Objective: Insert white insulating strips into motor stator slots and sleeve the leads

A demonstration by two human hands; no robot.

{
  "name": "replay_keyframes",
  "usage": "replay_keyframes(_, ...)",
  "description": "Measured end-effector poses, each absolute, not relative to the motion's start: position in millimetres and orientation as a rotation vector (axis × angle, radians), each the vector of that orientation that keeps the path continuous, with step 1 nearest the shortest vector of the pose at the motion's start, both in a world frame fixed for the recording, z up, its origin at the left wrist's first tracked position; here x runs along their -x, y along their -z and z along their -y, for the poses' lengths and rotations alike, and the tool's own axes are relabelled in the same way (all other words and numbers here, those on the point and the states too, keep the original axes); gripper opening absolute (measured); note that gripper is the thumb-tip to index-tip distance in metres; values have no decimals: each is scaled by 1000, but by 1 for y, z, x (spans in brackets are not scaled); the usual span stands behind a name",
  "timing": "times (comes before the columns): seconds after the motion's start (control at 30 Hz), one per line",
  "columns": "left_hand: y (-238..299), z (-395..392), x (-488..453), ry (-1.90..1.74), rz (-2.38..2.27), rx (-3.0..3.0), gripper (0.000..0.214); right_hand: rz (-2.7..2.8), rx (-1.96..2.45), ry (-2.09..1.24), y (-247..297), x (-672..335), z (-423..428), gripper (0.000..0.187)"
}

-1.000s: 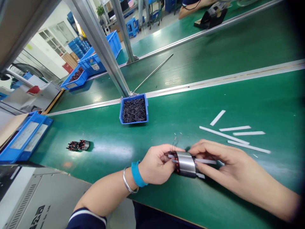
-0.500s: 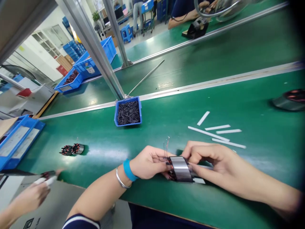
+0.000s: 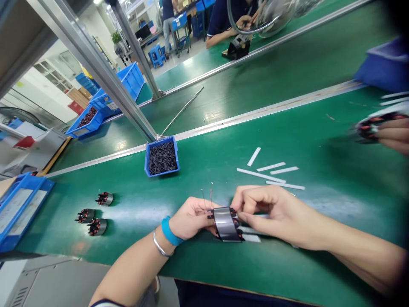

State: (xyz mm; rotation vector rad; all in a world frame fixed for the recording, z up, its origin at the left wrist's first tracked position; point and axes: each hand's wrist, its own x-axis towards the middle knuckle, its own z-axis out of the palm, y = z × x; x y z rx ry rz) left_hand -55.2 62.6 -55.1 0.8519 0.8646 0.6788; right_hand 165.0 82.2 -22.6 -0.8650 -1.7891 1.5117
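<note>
A metal motor stator [image 3: 225,224] with copper windings and thin wire leads lies on the green belt [image 3: 319,145], held between both hands. My left hand [image 3: 191,219] grips its left end, fingers curled. My right hand [image 3: 275,213] is pinched at its right end on a white paper strip [image 3: 252,238] that pokes out of the stator. Several loose white strips [image 3: 271,172] lie just beyond my right hand. A small blue bin of dark pins [image 3: 162,157] stands farther back.
Three small stators [image 3: 96,212] lie on the belt at the left. Blue trays [image 3: 19,209] sit at the left edge, blue crates [image 3: 105,100] behind a slanted aluminium post [image 3: 105,85]. Another person's hand with a stator [image 3: 380,128] is at the right edge.
The view has swung right and the stator sits lower left in frame. A third small stator now lies at the left. Another person's hand with a stator has appeared at right.
</note>
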Motion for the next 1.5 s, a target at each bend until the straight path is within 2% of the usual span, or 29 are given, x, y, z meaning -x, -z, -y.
replay_keyframes(0.1, 49, -62, 56, -698, -800, -753, 45, 1798, 1022, -1290, 26, -185, -102, 29)
replay_keyframes(0.23, 47, -64, 58, -714, -701, -693, 42, 1995, 1395, -505, 44, -226, -135, 16)
replay_keyframes(0.33, 49, -67, 58, -771, -789, -714, 35, 2123, 1548, -319, 61, -239, -149, 9)
replay_keyframes(0.43, 46, -68, 57, -794, -878, -725, 41, 2155, 1589, -349, 70, -235, -155, 7)
replay_keyframes(0.57, 40, -68, 57, -772, -904, -770, 90, 2115, 1588, -337, 62, -225, -151, 10)
replay_keyframes(0.6, 40, -67, 57, -767, -894, -781, 94, 2073, 1552, -346, 56, -222, -148, 9)
replay_keyframes(0.67, 42, -66, 56, -761, -869, -785, 77, 1956, 1398, -485, 41, -215, -136, 10)
replay_keyframes(0.77, 48, -65, 55, -770, -867, -770, 45, 1879, 1074, -980, 21, -201, -113, 22)
replay_keyframes(0.87, 52, -65, 54, -788, -870, -794, 43, 1952, 874, -1286, 14, -183, -94, 28)
replay_keyframes(1.0, 52, -63, 55, -760, -819, -809, 53, 1904, 888, -1320, 26, -166, -81, 26)
replay_keyframes(1.13, 49, -60, 53, -755, -810, -869, 67, 1738, 1052, -1244, 35, -158, -76, 18)
replay_keyframes(1.2, 47, -58, 49, -763, -858, -933, 68, 1733, 1066, -1195, 34, -156, -75, 20)
replay_keyframes(1.37, 45, -53, 44, -799, -1050, -1063, 54, 1729, 1121, -1170, 37, -150, -75, 18)
replay_keyframes(1.5, 44, -50, 43, -839, -1132, -1204, 36, 1736, 1053, -1162, 50, -149, -74, 7)
